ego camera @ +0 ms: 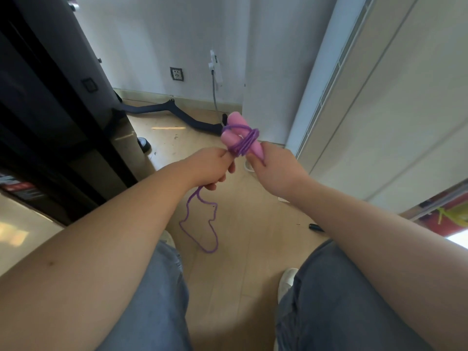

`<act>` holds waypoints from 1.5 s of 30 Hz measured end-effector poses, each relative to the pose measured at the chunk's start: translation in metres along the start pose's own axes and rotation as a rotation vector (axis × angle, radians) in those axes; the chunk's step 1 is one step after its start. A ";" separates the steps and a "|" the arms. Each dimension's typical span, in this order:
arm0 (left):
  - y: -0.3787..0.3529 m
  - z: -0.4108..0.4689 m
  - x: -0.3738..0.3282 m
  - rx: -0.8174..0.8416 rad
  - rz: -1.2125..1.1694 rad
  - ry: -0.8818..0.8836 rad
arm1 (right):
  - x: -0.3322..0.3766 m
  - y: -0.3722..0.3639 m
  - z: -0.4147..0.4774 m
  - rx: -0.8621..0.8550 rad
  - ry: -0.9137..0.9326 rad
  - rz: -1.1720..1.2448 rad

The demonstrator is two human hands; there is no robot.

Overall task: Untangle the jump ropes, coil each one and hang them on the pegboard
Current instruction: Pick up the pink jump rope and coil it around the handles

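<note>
Progress: I judge one rope close to coiled. Several purple turns are already wound round my two pink handles [239,134], which lie side by side. A tail is left to wind in, and the hanging is not yet done.

Left to do: wind in the slack, secure the end, then hang the bundle. No pegboard shows in this view, so I cannot tell how far off it is. At 4 o'clock, at the far right edge, something yellow-green [453,215] lies on a red surface. It may be another rope, but it is too small for me to tell.

Left hand [211,168]: closed on the purple rope [200,224], thumb and fingers pinching the strand just where it meets the wraps. It sits at 9 o'clock of the bundle, touching it.

Slack: it leaves the underside of my left fist and hangs toward 6 o'clock in a loose, kinked loop over the wood floor [243,224], between my knees.

Bundle: held in the air between both hands, slanting up toward 11 o'clock, near the middle of the view.

Right hand [277,173]: clamped on the lower end of the handles, fingertips at the narrow end. It sits at 5 o'clock of the wraps.

Hands: close together, joined by the bundle, not touching each other.
</note>
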State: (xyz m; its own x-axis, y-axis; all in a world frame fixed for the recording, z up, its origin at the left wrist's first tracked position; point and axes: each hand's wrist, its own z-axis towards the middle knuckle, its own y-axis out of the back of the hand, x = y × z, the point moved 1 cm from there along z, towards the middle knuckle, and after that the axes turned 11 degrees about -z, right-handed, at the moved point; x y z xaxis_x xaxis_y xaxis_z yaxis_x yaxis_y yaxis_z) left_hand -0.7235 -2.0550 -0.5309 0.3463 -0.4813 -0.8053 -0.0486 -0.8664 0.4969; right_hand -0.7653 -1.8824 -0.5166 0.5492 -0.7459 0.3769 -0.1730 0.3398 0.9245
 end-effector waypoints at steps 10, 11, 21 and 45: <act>-0.009 -0.012 0.000 0.208 0.363 -0.121 | -0.026 -0.027 0.013 0.102 -0.123 -0.380; -0.009 -0.013 -0.003 0.195 0.434 -0.208 | -0.025 -0.030 0.012 0.134 -0.108 -0.418; -0.003 -0.020 -0.012 0.148 0.487 -0.492 | -0.023 -0.039 0.001 0.446 0.428 -0.492; 0.006 -0.007 0.012 0.046 -0.032 -0.045 | -0.002 0.007 -0.003 -0.005 0.006 0.031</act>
State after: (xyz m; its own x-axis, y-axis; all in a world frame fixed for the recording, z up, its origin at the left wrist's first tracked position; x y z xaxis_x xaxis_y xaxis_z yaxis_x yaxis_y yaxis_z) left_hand -0.7130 -2.0651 -0.5353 0.3056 -0.4581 -0.8347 -0.0816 -0.8860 0.4564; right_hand -0.7651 -1.8761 -0.5110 0.5485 -0.7314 0.4052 -0.1857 0.3660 0.9119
